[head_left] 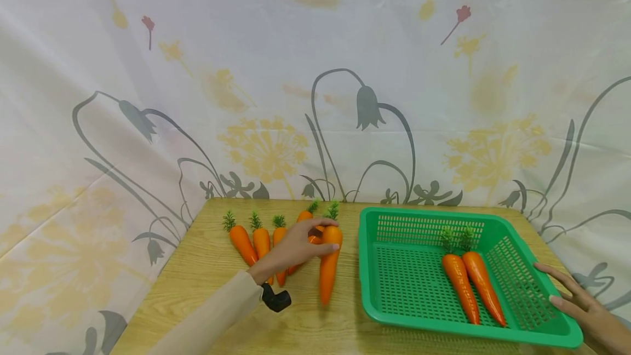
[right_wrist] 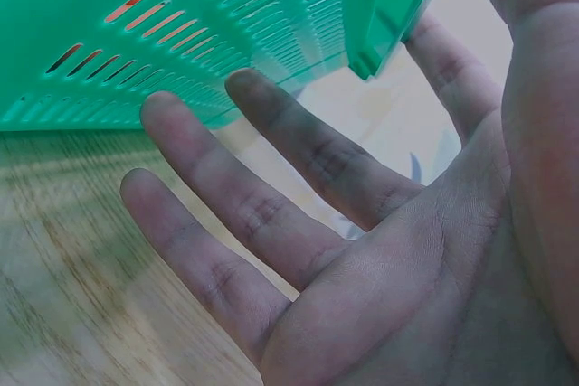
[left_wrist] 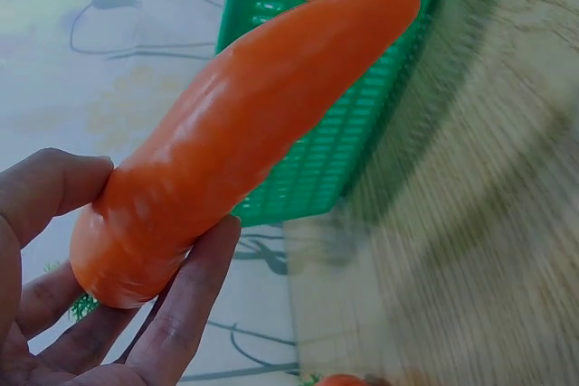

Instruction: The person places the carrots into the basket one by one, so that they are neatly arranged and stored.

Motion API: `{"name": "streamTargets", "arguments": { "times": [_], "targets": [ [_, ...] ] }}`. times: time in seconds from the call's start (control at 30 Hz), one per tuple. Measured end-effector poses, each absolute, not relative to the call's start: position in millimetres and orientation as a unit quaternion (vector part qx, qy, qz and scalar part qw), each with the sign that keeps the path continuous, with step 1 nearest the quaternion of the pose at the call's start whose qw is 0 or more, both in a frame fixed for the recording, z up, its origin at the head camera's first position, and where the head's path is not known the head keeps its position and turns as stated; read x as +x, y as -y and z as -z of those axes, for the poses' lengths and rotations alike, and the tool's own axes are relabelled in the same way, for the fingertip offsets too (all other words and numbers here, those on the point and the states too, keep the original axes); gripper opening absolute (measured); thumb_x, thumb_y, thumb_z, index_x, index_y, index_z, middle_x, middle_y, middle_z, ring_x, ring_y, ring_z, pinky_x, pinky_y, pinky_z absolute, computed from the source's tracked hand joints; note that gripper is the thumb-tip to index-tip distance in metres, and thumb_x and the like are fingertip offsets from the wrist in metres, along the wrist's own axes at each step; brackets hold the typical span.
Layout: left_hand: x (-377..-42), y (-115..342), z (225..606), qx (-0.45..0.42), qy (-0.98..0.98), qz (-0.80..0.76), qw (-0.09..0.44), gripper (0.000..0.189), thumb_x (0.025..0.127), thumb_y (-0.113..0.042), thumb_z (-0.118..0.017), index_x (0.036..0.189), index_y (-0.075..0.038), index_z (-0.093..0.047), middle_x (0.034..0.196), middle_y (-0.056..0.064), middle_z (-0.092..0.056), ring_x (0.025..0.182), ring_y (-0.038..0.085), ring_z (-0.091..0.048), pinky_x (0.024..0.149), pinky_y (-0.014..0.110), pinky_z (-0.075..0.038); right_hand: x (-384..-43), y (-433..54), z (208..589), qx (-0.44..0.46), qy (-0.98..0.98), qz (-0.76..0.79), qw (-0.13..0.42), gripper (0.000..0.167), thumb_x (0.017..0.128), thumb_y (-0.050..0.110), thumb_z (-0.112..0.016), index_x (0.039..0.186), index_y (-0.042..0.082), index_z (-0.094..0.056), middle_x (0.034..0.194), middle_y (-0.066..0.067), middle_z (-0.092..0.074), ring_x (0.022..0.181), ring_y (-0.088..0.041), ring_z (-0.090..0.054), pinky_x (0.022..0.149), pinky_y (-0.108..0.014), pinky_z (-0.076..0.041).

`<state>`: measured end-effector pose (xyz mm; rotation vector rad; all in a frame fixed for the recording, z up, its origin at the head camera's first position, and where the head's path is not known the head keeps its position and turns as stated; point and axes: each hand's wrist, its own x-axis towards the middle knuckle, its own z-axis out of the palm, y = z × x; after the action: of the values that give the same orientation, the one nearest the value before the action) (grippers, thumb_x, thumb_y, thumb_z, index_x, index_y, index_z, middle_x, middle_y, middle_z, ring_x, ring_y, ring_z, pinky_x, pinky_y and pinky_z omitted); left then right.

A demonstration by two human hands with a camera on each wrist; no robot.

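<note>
L fingers (left_wrist: 194, 305) pinch carrot (head_left: 327, 273) — keep tip clear of basket (head_left: 365, 267) to their R — w/ R fingers (right_wrist: 258, 210) fairly straight, touching it.

Free: bench (head_left: 350, 278) strip between held carrot (head_left: 327, 275) and green basket (head_left: 364, 256); basket floor left of two inner carrots (head_left: 460, 286). Obstacles: raised basket walls; carrot cluster (head_left: 262, 242), left; right hand (head_left: 581, 308) at basket's right rim.

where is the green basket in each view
Head: green basket, lower right.
Left wrist: basket, upper middle, partly behind the carrot.
Right wrist: basket, across the upper left.
Shared landmark: wood-grain tabletop, lower middle in head, right side in left wrist, lower left in right wrist.
</note>
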<state>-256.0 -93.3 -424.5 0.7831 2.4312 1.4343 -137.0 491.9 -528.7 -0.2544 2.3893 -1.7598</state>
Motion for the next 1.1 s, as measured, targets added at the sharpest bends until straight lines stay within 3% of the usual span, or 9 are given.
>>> {"name": "streamTargets", "arguments": {
  "times": [0.43,0.63,0.8,1.1],
  "targets": [
    [-262,67,412,0.290,-0.811,-0.495,0.112,0.045,0.096,-0.035,-0.076,0.139,-0.034,-0.062,0.138,-0.007,-0.058,0.111,0.020,-0.061,0.076,0.035,-0.060,-138,-492,529,-0.085,-0.807,0.579,0.083,0.066,0.115,0.010,-0.024,0.164,0.033,0.013,0.151,0.037,0.008,0.124,-0.072,0.037,0.079,-0.087,-0.015],
    [-262,53,405,0.310,-0.798,-0.505,0.111,0.049,0.096,-0.033,-0.076,0.142,-0.024,-0.062,0.136,-0.005,-0.059,0.110,0.019,-0.061,0.076,0.035,-0.061,-138,-493,528,-0.085,-0.814,0.569,0.078,0.066,0.115,0.010,-0.024,0.164,0.034,0.014,0.149,0.040,0.007,0.124,-0.072,0.036,0.078,-0.088,-0.015],
    [-263,41,402,0.317,-0.792,-0.510,0.111,0.044,0.096,-0.033,-0.076,0.138,-0.028,-0.063,0.137,-0.006,-0.058,0.109,0.017,-0.061,0.078,0.033,-0.060,-140,-494,527,-0.084,-0.811,0.573,0.083,0.066,0.115,0.011,-0.023,0.163,0.036,0.014,0.149,0.040,0.007,0.123,-0.073,0.036,0.077,-0.088,-0.015],
    [-264,19,394,0.319,-0.775,-0.531,0.122,0.043,0.095,-0.028,-0.078,0.135,-0.023,-0.066,0.130,-0.006,-0.060,0.102,0.014,-0.062,0.074,0.036,-0.062,-140,-496,530,-0.099,-0.831,0.543,0.072,0.067,0.115,0.008,-0.024,0.164,0.034,0.015,0.145,0.042,0.002,0.125,-0.073,0.033,0.073,-0.088,-0.028]
  ]
}}
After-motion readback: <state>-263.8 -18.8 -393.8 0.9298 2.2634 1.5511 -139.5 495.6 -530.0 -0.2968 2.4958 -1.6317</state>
